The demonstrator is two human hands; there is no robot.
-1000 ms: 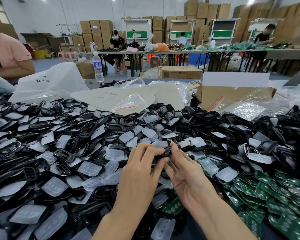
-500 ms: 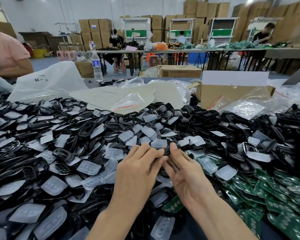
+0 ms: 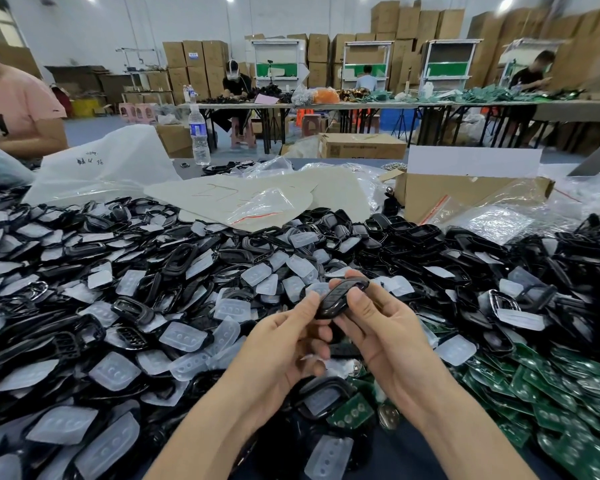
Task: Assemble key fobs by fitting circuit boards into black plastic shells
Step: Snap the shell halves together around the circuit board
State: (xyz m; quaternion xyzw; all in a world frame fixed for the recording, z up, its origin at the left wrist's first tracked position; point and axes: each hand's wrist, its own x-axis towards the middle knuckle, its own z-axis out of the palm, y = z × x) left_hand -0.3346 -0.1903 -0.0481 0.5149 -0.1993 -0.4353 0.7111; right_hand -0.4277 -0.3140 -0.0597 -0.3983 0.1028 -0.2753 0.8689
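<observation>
Left hand, right hand (thumbs atop) on fob

Glossy black plastic key fob, translucent matt rubbery pads (frosted), green circuit boards

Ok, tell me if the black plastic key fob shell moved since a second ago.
Yes. The shell hardly shifts against the clear water bottle, but has rolled buttoned face up.

Factory assembly hall, stacked cardboard boxes, long worktables, heaped black shells, seated workers
</observation>
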